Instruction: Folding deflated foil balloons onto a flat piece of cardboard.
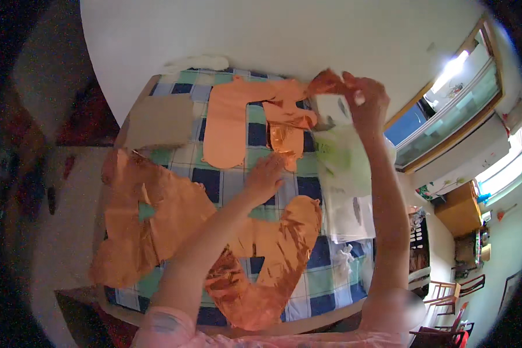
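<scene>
A flat, uninflated copper-coloured foil balloon (225, 124) lies at the far side of the checked cloth, with a creased, shiny strip running down its right part. My right hand (366, 100) is raised at the far right, its fingers pinched on a lifted, dark-looking end of this balloon. The lower end of the right strip is touched by my left hand (267, 177), whose fingers reach out with the thumb apart. Nearer me spreads a second crinkled foil balloon (290, 249), partly hidden by my left forearm. More copper foil (156, 203) covers the left side.
Beneath everything is a blue, green and white checked cloth (206, 184). White and pale green plastic packaging (345, 174) lies along the right, with a crumpled white scrap (345, 255) below it. A beige sheet (159, 122) rests at the far left. A white wall (261, 35) stands behind.
</scene>
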Available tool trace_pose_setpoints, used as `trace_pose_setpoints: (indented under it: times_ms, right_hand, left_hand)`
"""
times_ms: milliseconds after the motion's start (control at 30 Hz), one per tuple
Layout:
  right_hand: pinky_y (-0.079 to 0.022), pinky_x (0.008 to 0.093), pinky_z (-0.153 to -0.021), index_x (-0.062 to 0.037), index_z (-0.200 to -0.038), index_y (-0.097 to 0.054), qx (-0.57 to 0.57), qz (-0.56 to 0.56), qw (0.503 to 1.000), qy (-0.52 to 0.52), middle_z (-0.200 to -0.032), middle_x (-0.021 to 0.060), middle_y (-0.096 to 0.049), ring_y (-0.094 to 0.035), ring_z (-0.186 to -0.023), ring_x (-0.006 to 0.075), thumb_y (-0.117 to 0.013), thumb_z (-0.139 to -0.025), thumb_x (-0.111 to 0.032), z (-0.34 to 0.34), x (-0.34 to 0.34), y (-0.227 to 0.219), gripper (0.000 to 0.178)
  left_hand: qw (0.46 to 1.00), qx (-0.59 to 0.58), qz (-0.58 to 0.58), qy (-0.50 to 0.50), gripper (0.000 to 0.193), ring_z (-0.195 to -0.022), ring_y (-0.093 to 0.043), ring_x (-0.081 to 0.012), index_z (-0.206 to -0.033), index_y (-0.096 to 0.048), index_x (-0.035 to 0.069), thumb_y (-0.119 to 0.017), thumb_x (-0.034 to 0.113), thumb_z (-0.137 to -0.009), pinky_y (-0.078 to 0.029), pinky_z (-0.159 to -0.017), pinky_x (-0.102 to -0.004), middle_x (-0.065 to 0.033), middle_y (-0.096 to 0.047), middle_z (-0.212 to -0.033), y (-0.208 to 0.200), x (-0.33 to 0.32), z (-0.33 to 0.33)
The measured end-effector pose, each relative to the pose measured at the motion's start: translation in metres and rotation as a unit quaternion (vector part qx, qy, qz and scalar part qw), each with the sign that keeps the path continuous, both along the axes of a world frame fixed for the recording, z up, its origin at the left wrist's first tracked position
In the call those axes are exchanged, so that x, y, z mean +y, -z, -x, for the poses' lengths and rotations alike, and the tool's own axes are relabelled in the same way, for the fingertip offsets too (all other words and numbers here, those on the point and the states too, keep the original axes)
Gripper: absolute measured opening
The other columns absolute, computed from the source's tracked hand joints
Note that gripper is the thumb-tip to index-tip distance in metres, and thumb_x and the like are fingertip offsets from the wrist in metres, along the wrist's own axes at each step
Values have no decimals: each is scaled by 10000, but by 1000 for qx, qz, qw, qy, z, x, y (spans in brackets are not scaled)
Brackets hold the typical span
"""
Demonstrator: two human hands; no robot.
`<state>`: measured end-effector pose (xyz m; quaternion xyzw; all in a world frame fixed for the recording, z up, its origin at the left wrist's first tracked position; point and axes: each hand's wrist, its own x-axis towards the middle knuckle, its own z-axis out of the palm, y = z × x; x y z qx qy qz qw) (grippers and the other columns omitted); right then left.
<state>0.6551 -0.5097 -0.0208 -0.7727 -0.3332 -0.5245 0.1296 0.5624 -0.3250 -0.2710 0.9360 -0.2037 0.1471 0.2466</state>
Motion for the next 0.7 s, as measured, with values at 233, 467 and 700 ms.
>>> trace_pose_setpoints:
  times_ms: [233,467,700]
  right_hand:
    - [-486,304,-694,-20,-1137,-600,399,27,909,-117,-1063,137,-625,-616,-880,287,-616,-752,1,151,-2,100,386]
    - [-380,445,-1007,-29,-1218,-560,469,117,853,-195,-1294,174,-519,-488,-1203,337,-651,-711,-92,307,3,181,519]
    - [-264,522,-1076,-62,-1323,-462,521,191,810,-189,-1403,197,-397,-383,-1305,327,-642,-749,-238,422,18,208,628]
  left_hand:
    - [1000,-13,14,-3,397,-1308,-342,-347,-1222,-517,42,-580,176,-853,-260,-1087,-502,-164,-391,-1389,-44,60,181]
    - [995,57,-55,-64,405,-1315,-332,-325,-1251,-482,50,-547,179,-873,-267,-1073,-509,-168,-394,-1364,-16,76,300]
    - [994,41,36,-99,524,-1327,-315,-333,-1364,-397,104,-555,194,-873,-230,-1089,-512,-172,-370,-1392,-1,79,305]
